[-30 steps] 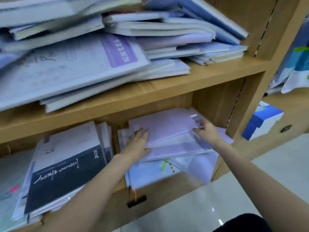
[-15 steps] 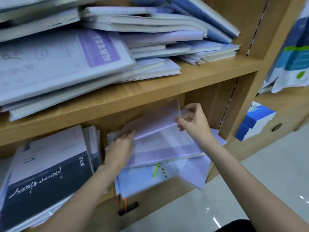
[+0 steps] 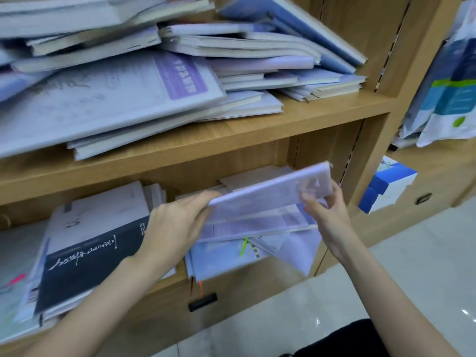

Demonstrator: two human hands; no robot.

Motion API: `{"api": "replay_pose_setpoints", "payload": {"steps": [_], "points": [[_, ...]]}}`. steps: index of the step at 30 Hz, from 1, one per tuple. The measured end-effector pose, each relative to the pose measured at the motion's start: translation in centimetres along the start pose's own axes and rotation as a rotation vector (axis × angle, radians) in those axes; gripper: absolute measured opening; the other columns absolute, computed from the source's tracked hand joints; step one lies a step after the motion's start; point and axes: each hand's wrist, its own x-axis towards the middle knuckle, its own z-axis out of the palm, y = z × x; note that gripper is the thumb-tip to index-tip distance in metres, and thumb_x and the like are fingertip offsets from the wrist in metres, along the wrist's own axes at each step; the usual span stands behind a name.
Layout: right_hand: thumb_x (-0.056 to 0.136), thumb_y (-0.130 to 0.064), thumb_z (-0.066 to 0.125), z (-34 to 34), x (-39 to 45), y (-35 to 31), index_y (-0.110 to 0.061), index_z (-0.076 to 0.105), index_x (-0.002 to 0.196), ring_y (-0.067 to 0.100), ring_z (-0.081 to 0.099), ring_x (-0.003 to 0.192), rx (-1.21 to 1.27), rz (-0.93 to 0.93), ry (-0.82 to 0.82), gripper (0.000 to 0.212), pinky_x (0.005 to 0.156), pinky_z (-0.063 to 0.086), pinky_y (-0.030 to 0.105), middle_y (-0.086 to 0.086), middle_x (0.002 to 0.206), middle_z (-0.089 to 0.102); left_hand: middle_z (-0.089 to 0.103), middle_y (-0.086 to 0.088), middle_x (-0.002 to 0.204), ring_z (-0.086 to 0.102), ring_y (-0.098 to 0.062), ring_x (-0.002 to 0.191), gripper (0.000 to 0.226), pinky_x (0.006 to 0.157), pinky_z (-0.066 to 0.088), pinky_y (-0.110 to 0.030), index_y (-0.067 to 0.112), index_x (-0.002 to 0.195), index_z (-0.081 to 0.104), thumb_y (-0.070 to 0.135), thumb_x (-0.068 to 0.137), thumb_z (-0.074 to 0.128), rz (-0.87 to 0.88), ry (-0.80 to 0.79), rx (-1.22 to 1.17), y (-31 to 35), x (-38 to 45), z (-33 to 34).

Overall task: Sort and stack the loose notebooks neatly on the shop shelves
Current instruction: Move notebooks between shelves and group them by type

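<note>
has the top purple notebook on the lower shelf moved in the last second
Yes. The purple notebook lay flat on its pile; both hands now hold it lifted and tilted, nearer the upper shelf board.

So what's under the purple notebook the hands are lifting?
Under the purple notebook lies a messy pile of more purple notebooks and a pale blue one with a green marker. The pile's bottom is covered.

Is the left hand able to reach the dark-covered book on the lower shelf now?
Probably not at once: the left hand grips the lilac notebook together with the right hand. The dark-covered book lies uncovered just beside it.
</note>
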Motion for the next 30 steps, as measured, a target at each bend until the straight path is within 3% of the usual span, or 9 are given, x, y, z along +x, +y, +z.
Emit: {"api": "replay_pose_setpoints", "payload": {"steps": [5,9,12,16,20,22,25,28,30], "points": [[0.054,-0.050,0.082,-1.8,-1.5,-2.4,-0.015,0.055,0.117,0.012,0.067,0.092,0.193,-0.068,-0.030,0.077,0.077,0.054,0.026,-0.006,0.098,0.071,0.056,0.000,0.067,0.053,-0.018,0.061,0.030,0.056,0.037,-0.031,0.027,0.096,0.055,0.050,0.087,0.039,-0.119,-0.052,-0.413,1.6,0.5,1.0],[0.085,-0.027,0.062,-2.1,-3.1,-2.3,-0.014,0.065,0.098,0.009,0.067,0.078,0.156,-0.074,0.045,0.019,0.069,0.053,0.027,-0.006,0.089,0.072,0.065,0.003,0.084,0.063,-0.010,0.077,0.037,0.069,0.049,-0.034,0.023,0.101,0.059,0.052,0.084,0.045,-0.182,-0.176,-0.649,2.3,0.7,1.9],[0.090,-0.020,0.060,-2.1,-3.8,-2.0,-0.013,0.066,0.096,0.012,0.069,0.081,0.168,-0.076,0.130,0.011,0.071,0.057,0.027,-0.002,0.092,0.073,0.067,-0.004,0.102,0.066,-0.020,0.092,0.030,0.080,0.053,-0.044,0.020,0.108,0.058,0.037,0.085,0.051,-0.308,-0.275,-0.836,2.6,0.5,2.7],[0.091,-0.021,0.060,-1.7,-3.6,0.2,-0.008,0.064,0.100,0.014,0.063,0.079,-0.019,0.059,0.157,0.016,0.070,0.051,0.031,0.003,0.092,0.069,0.062,-0.005,0.103,0.061,-0.023,0.094,0.010,0.076,0.047,-0.034,0.019,0.105,0.052,0.019,0.096,0.048,-0.392,-0.404,-0.686,2.0,-0.3,4.9],[0.087,-0.023,0.066,-0.5,-4.2,2.3,-0.004,0.061,0.086,0.021,0.056,0.075,-0.156,0.132,0.145,0.020,0.066,0.043,0.032,0.009,0.082,0.062,0.061,-0.017,0.112,0.059,-0.029,0.104,0.015,0.091,0.045,-0.038,0.011,0.107,0.056,0.006,0.094,0.050,-0.748,-0.382,-0.789,1.3,-2.8,7.3],[0.082,-0.032,0.070,-0.2,-3.7,1.7,0.002,0.056,0.096,0.019,0.057,0.071,-0.149,0.122,0.038,0.040,0.063,0.044,0.029,0.005,0.082,0.060,0.061,-0.021,0.116,0.059,-0.036,0.105,0.016,0.097,0.044,-0.049,0.009,0.108,0.058,0.006,0.095,0.049,-0.954,-0.315,-1.012,1.1,-3.4,7.3],[0.085,-0.011,0.066,-0.1,-3.4,0.5,-0.017,0.046,0.124,0.013,0.069,0.077,-0.205,0.228,-0.247,0.044,0.058,0.053,0.025,0.001,0.096,0.070,0.062,-0.019,0.113,0.062,-0.035,0.096,0.023,0.084,0.051,-0.046,0.007,0.118,0.054,0.008,0.096,0.048,-1.140,-0.251,-1.272,1.1,-2.9,6.9],[0.085,0.001,0.062,-0.2,-3.2,0.3,-0.031,0.037,0.137,0.015,0.070,0.076,-0.266,0.271,-0.299,0.066,0.060,0.058,0.032,0.000,0.096,0.072,0.062,-0.016,0.106,0.062,-0.028,0.084,0.018,0.073,0.051,-0.035,0.005,0.110,0.056,0.008,0.098,0.044,-1.177,-0.214,-1.289,1.7,-1.7,7.2],[0.087,0.006,0.057,-0.8,-2.2,0.1,-0.028,0.037,0.140,0.017,0.070,0.071,-0.191,0.276,-0.215,0.067,0.067,0.057,0.037,-0.002,0.087,0.073,0.062,-0.013,0.108,0.060,-0.027,0.093,0.021,0.076,0.046,-0.028,0.006,0.109,0.059,0.009,0.099,0.041,-1.015,-0.237,-0.924,1.5,-1.4,8.0]]}}
